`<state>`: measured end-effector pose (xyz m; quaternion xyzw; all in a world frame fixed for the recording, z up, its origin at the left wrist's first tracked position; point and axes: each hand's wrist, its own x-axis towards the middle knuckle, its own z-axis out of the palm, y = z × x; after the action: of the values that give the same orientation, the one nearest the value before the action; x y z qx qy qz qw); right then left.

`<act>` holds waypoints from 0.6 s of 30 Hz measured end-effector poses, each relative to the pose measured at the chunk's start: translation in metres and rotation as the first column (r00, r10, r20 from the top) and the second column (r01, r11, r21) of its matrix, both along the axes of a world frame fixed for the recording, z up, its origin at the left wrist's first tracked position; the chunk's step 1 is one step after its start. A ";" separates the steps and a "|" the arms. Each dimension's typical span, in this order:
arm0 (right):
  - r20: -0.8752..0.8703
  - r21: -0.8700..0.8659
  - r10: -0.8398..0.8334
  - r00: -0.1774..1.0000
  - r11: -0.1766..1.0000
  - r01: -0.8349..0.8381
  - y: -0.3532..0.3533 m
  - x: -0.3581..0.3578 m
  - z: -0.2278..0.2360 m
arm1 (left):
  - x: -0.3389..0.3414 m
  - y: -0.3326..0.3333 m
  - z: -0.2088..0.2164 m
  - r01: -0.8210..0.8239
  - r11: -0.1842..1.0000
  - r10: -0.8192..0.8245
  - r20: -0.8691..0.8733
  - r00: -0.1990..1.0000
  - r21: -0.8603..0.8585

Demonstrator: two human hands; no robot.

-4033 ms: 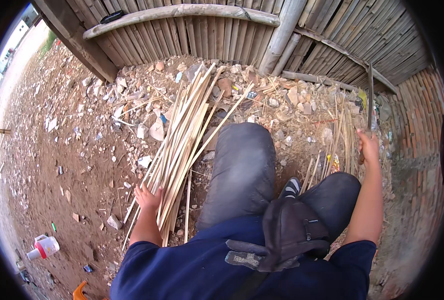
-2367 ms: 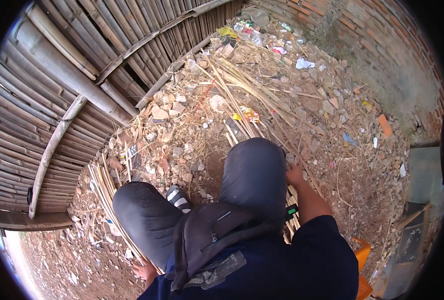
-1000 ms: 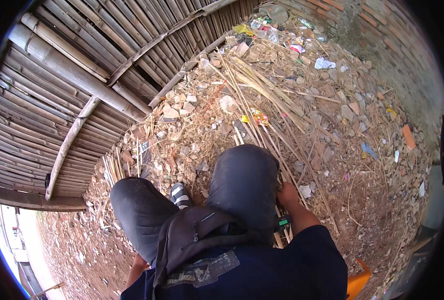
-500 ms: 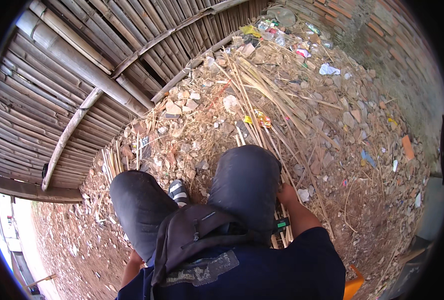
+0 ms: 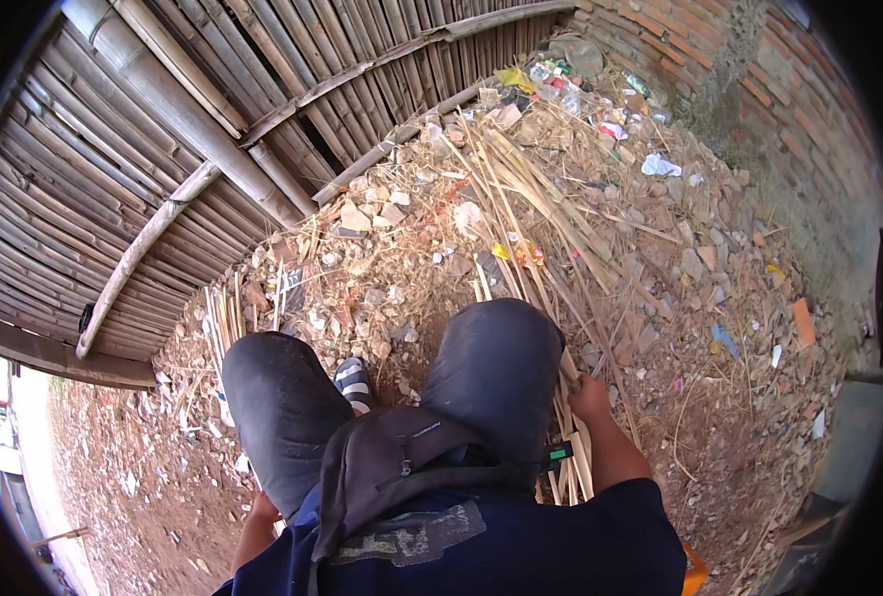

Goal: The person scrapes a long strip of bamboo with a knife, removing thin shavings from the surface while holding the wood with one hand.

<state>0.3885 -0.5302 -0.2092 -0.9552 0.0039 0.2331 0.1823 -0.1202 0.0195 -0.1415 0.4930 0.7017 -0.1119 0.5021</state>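
Note:
My right hand (image 5: pixel 588 399) is beside my right knee, its fingers curled around thin bamboo strips (image 5: pixel 578 447) that run down along the outside of my thigh. Part of the grip is hidden behind the knee. My left hand (image 5: pixel 264 509) is low against the outer side of my left thigh, with its fingers mostly out of sight; what it touches cannot be made out. More split strips (image 5: pixel 225 316) stick up past my left knee. A long bundle of pale bamboo strips (image 5: pixel 521 179) lies on the ground ahead of my right knee.
A bamboo-slat wall (image 5: pixel 93 228) rises at the left, and a brick wall (image 5: pixel 789 109) at the right. Stones (image 5: pixel 357 217), straw and litter cover the ground. A dark bag (image 5: pixel 392 467) rests on my lap, and an orange object (image 5: pixel 695 571) is behind my right elbow.
My right hand has shifted slightly outward and down, and more of the strips beside my thigh now show. My left hand has hardly moved. The view has tilted a little.

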 end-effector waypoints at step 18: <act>-0.153 0.240 -0.065 0.986 0.966 0.101 -0.070 0.021 0.199 | 0.068 0.102 -0.001 -0.374 0.856 0.093 0.606 0.790 0.357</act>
<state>0.4094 -0.6005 -0.0100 -0.9048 0.0283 0.2922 0.3086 -0.0525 0.1219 -0.1424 0.5141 0.5826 0.2741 0.5667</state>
